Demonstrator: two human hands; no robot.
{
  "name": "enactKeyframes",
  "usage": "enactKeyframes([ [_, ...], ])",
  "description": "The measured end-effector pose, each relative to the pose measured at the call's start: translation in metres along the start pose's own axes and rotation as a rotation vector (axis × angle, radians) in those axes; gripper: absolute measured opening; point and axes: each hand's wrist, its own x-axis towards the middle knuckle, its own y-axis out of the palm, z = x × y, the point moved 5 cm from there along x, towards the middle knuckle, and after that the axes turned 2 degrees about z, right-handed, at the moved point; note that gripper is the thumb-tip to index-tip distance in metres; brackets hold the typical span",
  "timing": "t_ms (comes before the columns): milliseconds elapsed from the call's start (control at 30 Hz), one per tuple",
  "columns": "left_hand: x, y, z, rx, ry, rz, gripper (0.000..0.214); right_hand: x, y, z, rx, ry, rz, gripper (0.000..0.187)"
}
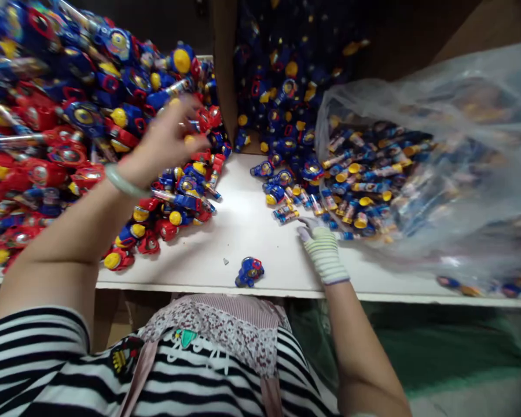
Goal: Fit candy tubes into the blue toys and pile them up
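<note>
My left hand [167, 142] is raised over a big heap of red and blue toy parts [65, 121] with yellow knobs. It is blurred by motion, and its fingers seem curled near a small yellow-tipped piece. A pale bangle [124, 182] circles that wrist. My right hand [321, 246], in a white knit glove, rests on the white table [243, 231]. Its fingertips reach among small blue tubes with yellow caps [356, 197] that spill from a clear plastic bag [451, 162]. A single blue toy piece [249, 271] lies alone near the table's front edge.
A cardboard box [286, 75] at the back holds more blue and yellow pieces. A tiny grey scrap [226, 262] lies on the table. My striped shirt and patterned apron fill the bottom of the view. Green floor shows below right.
</note>
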Motion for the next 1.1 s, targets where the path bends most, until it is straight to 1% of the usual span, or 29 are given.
enactKeyframes([
  [33,-0.025,0.052,0.01,0.206,0.092,0.264,0.069,0.006,0.003,0.009,-0.068,-0.039,0.046,0.039],
  [67,-0.053,0.101,0.024,0.366,0.171,0.5,0.061,0.012,0.006,0.02,-0.138,-0.074,0.083,0.039],
  [100,-0.081,0.145,0.04,0.493,0.225,0.709,0.061,0.019,0.009,0.029,-0.208,-0.09,0.11,0.04],
  [133,-0.105,0.179,0.055,0.608,0.257,0.825,0.062,0.025,0.012,0.036,-0.269,-0.094,0.133,0.041],
  [167,-0.123,0.205,0.07,0.698,0.272,0.895,0.064,0.031,0.014,0.042,-0.32,-0.087,0.152,0.04],
  [200,-0.135,0.223,0.082,0.76,0.273,0.942,0.063,0.035,0.016,0.045,-0.357,-0.078,0.168,0.039],
  [233,-0.141,0.233,0.093,0.786,0.26,0.967,0.059,0.036,0.018,0.047,-0.373,-0.071,0.185,0.037],
  [267,-0.142,0.236,0.101,0.764,0.233,0.984,0.054,0.035,0.018,0.046,-0.358,-0.064,0.196,0.035],
  [300,-0.137,0.233,0.107,0.688,0.189,0.976,0.049,0.032,0.018,0.044,-0.305,-0.046,0.191,0.032],
  [333,-0.128,0.224,0.111,0.561,0.129,0.929,0.046,0.027,0.016,0.041,-0.207,-0.014,0.168,0.03],
  [367,-0.117,0.212,0.113,0.393,0.059,0.836,0.046,0.019,0.014,0.037,-0.058,0.03,0.133,0.029],
  [433,-0.094,0.182,0.114,-0.005,-0.067,0.55,0.049,-0.001,0.014,0.032,0.358,0.122,0.071,0.034],
  [467,-0.085,0.169,0.113,-0.194,-0.111,0.406,0.05,-0.011,0.017,0.034,0.584,0.153,0.062,0.039],
  [500,-0.08,0.16,0.112,-0.353,-0.139,0.291,0.051,-0.02,0.021,0.04,0.789,0.163,0.075,0.045],
  [533,-0.077,0.155,0.111,-0.473,-0.154,0.213,0.053,-0.028,0.025,0.05,0.945,0.161,0.098,0.05],
  [567,-0.076,0.154,0.109,-0.555,-0.163,0.165,0.053,-0.034,0.028,0.06,1.043,0.152,0.125,0.053],
  [600,-0.076,0.156,0.107,-0.604,-0.17,0.136,0.053,-0.037,0.03,0.071,1.08,0.143,0.147,0.054],
  [667,-0.076,0.159,0.105,-0.626,-0.163,0.084,0.048,-0.038,0.032,0.091,1.002,0.108,0.186,0.051],
  [733,-0.076,0.159,0.105,-0.592,-0.115,0.013,0.043,-0.034,0.03,0.104,0.792,0.034,0.187,0.046],
  [800,-0.076,0.156,0.105,-0.537,-0.046,-0.048,0.04,-0.03,0.025,0.111,0.53,-0.045,0.131,0.043],
  [867,-0.077,0.153,0.105,-0.51,-0.011,-0.093,0.038,-0.027,0.021,0.114,0.278,-0.099,0.082,0.044],
  [967,-0.078,0.153,0.105,-0.562,-0.044,-0.157,0.038,-0.023,0.018,0.12,-0.013,-0.136,0.104,0.048],
  [1033,-0.078,0.155,0.103,-0.61,-0.064,-0.16,0.039,-0.02,0.015,0.124,-0.134,-0.143,0.132,0.048],
  [1100,-0.075,0.16,0.1,-0.638,-0.068,-0.092,0.041,-0.019,0.012,0.126,-0.167,-0.148,0.147,0.047],
])
